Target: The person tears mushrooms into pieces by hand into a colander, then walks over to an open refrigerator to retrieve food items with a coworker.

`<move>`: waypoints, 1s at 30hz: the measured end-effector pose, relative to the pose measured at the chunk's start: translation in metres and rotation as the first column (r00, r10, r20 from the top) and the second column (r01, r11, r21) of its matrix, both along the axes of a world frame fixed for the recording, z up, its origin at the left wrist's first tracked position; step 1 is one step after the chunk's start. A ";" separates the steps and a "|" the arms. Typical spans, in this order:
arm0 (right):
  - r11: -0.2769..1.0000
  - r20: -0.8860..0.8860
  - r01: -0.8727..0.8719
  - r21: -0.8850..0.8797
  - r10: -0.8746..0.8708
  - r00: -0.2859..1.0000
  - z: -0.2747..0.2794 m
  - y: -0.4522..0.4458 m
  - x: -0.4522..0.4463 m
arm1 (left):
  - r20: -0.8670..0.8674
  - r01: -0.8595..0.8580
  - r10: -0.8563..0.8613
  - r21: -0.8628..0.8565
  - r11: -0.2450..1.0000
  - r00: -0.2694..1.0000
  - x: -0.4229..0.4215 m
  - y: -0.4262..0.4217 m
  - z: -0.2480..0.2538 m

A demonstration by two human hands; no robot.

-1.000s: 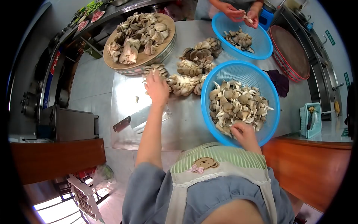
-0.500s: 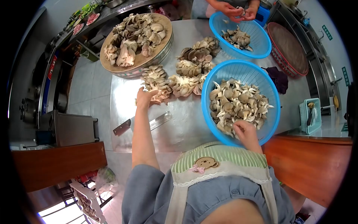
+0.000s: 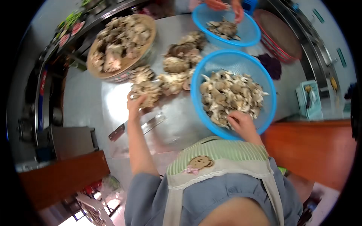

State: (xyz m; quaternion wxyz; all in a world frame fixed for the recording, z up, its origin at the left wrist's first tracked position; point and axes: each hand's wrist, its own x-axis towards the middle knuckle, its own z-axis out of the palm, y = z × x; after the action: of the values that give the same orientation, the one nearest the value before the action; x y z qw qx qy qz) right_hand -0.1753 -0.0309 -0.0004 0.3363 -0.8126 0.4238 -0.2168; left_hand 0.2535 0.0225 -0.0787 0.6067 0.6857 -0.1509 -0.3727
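and the left hand (image 3: 136,103) grips an oyster mushroom cluster (image 3: 150,90) on the table (image 3: 177,126)! right hand (image 3: 243,124) in the blue basket (image 3: 195,94), grip unclear; plenty of loose pieces (image 3: 230,90), several clusters (image 3: 175,64) whole.

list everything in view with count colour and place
metal table: 1, silver, centre
near basket: 1, blue, right of centre
far basket: 1, blue, beyond near basket
round board: 1, tan, upper left
mushrooms: many, grey and cream, on table, on board, in both baskets
knife: 1, silver blade, dark handle, on table
round drum: 1, red sides, brown top, upper right
bundle: 1, dark purple, beside near basket
small basket: 1, pale teal, far right
wooden panels: 2, orange, lower left and right
co-worker's hands: 2, bare, at far basket
apron: 1, green and cream, lower centre
left hand: 1, bare, on mushroom cluster
right hand: 1, bare, over near basket
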 end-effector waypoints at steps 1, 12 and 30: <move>1.000 0.028 0.029 -0.010 -0.029 0.999 0.004 0.000 0.000 | -0.072 0.045 -0.052 -0.095 0.994 0.996 0.022 0.004 -0.024; 0.898 -0.584 -0.299 -0.324 0.058 0.809 0.011 -0.044 -0.004 | -0.225 0.083 -0.201 -0.444 0.892 0.953 -0.014 -0.010 0.060; 0.950 -0.186 0.083 -0.300 -0.143 0.972 0.018 -0.069 -0.008 | -0.383 0.061 -0.289 -0.508 0.859 0.877 -0.135 -0.040 0.079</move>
State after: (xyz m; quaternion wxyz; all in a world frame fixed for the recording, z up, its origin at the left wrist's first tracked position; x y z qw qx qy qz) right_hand -0.1837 -0.1004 0.0174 0.1548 -0.8453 0.4659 -0.2108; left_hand 0.1185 -0.0177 0.0008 0.7382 0.3921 -0.1587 -0.5254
